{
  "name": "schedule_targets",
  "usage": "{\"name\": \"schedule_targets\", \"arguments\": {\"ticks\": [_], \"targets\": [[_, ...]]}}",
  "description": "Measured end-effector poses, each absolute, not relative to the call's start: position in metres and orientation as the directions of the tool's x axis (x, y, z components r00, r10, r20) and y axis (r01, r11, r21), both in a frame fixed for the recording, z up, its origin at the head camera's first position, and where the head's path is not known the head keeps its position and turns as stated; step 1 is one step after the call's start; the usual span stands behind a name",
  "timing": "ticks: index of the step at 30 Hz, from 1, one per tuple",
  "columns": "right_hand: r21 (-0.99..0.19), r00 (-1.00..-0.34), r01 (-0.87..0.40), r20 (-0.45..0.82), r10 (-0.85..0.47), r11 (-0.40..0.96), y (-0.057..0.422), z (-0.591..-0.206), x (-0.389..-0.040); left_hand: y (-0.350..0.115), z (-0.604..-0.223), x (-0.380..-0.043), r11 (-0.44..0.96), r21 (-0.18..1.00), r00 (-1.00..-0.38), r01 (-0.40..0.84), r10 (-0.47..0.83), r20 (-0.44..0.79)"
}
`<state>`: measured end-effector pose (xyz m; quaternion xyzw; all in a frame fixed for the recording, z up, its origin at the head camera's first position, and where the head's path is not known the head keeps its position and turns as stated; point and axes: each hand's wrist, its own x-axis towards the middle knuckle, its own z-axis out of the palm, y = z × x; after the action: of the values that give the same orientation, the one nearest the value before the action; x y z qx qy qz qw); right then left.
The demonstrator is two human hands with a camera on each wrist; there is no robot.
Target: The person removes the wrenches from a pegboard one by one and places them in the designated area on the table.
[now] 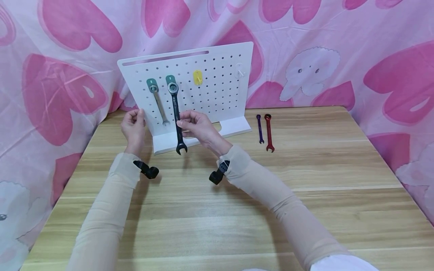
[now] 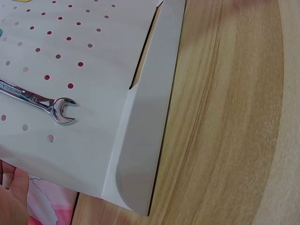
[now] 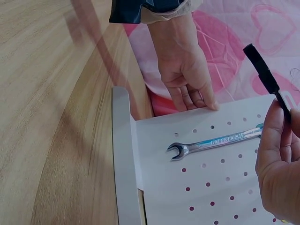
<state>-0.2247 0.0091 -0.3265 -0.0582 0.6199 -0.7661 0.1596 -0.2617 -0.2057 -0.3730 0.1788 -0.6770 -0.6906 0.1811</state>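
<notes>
A white pegboard (image 1: 217,90) stands upright on the table. At its left edge my left hand (image 1: 133,126) grips the board, thumb in front and fingers curled behind. My right hand (image 1: 200,128) pinches a black combination wrench (image 1: 175,109) by its shank. The wrench's ring end is up at the second green hook (image 1: 170,78); its open jaw points down, tilted out from the board. Whether the ring is on the hook cannot be told. A silver combination wrench (image 1: 159,105) hangs from the left green hook (image 1: 151,82); its open end shows in the left wrist view.
A yellow hook (image 1: 197,78) and a clear hook (image 1: 239,70) sit further right on the board. On the wooden table (image 1: 210,218) to the right lie a small purple wrench (image 1: 260,129) and a red wrench (image 1: 269,132). A pink heart-patterned curtain (image 1: 305,22) hangs behind.
</notes>
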Motion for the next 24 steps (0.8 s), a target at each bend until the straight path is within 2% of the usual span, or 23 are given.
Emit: {"name": "schedule_targets", "arguments": {"ticks": [24], "targets": [[-0.964, -0.958, 0.155, -0.093, -0.271, -0.216, 0.031, -0.324, -0.22, -0.205, -0.372, -0.262, -0.01, 1.0, -0.87, 0.003, -0.493, -0.002]]}}
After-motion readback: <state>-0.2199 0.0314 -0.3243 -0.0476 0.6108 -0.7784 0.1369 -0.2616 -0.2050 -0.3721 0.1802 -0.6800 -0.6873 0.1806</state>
